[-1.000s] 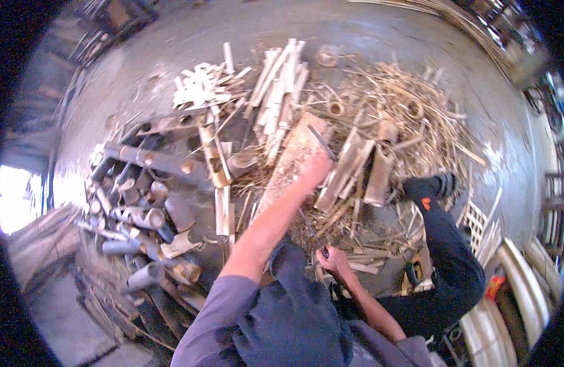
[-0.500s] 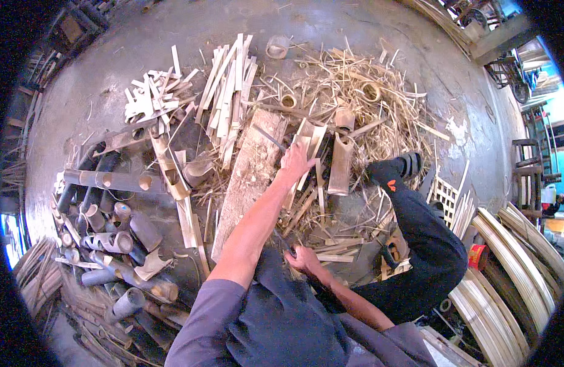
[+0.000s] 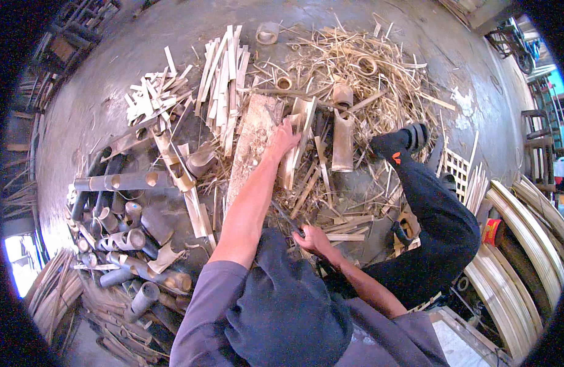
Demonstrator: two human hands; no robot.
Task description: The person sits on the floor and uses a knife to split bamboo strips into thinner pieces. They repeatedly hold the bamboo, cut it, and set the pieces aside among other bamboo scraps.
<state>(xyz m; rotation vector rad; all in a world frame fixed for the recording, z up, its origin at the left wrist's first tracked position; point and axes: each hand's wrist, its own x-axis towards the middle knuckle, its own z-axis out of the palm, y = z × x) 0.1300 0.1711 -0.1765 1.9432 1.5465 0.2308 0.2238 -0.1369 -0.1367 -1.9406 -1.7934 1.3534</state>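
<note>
My left hand [image 3: 285, 139] reaches forward over the right edge of a rough wooden board [image 3: 248, 147]. Its fingers are curled against a split bamboo piece [image 3: 301, 125], and the fingertips are partly hidden. Nearer to me, my right hand [image 3: 315, 240] is closed round the handle of a knife [image 3: 284, 213], whose narrow dark blade points forward and left beneath my left forearm. Right of the split piece stands a cut bamboo tube [image 3: 342, 147]. Loose bamboo slats [image 3: 349, 227] lie beyond my right hand.
Pale strips [image 3: 220, 85] and short pieces [image 3: 153, 95] are piled ahead. A heap of shavings [image 3: 380, 85] spreads at far right. Several bamboo tubes [image 3: 129, 238] crowd the left. My right leg [image 3: 441, 226] is bent beside bundled long strips [image 3: 508, 293].
My left hand has shifted slightly left against the bamboo. A thin dark strip that lay across the board by it no longer shows. The right hand still holds the knife.
</note>
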